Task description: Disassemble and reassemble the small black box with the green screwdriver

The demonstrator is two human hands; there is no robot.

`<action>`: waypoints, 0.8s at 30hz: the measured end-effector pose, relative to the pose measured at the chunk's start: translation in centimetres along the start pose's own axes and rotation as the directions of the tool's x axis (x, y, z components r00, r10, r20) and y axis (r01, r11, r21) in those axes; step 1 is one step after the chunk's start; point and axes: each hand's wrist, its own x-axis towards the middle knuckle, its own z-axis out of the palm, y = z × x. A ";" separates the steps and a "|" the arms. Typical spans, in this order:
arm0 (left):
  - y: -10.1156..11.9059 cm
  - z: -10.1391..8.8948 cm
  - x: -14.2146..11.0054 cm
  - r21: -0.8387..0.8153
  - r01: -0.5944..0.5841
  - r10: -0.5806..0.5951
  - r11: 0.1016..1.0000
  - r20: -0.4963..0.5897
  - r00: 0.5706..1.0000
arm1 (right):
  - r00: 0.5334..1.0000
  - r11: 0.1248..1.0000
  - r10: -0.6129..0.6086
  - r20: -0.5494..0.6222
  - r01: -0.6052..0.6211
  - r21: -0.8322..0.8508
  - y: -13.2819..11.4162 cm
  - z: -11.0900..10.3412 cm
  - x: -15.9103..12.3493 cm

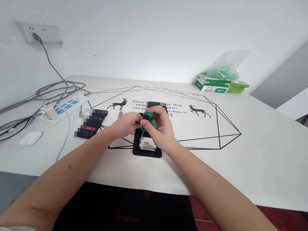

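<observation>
My right hand point(161, 129) is closed around the green and black handle of a screwdriver point(148, 115). Its thin metal shaft points down toward a black rectangular tray or housing point(147, 153). Inside that housing lies a silver plate with a small gold square point(146, 144). Close against the screwdriver, on its left, my left hand point(127, 125) has its fingers pinched together; what they grip is hidden. A green piece resembling a circuit board point(154, 123) shows partly between the hands. Beyond them lies a black flat panel point(157, 104), partly covered by my right hand.
On the left lie a phone point(95, 123), a power strip point(65, 109) with grey cables, glasses point(8, 134) and a white oval case point(31, 138). A small pinkish object point(120, 115) is beside my left hand. Green-white boxes point(213, 83) and a plastic bag point(226, 66) stand at the back right.
</observation>
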 end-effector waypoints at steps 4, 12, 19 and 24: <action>0.1 0.0 -0.1 -0.083 0.024 -0.024 0.996 0.011 1.000 | 1.000 1.000 -0.018 0.018 0.018 0.001 0.3 0.0 -0.1; -0.4 0.4 0.1 -0.093 0.082 -0.077 0.992 0.059 0.995 | 0.996 1.000 0.005 0.090 -0.005 0.001 0.3 -0.2 0.0; -0.7 0.5 0.1 -0.231 0.094 -0.067 0.968 0.122 0.990 | 0.999 0.999 0.040 0.006 -0.040 -0.010 1.5 -1.3 0.6; -0.7 0.3 -0.1 -0.438 0.113 -0.035 0.892 0.182 0.983 | 0.958 0.997 0.031 -0.286 -0.048 -0.052 2.7 -3.2 1.5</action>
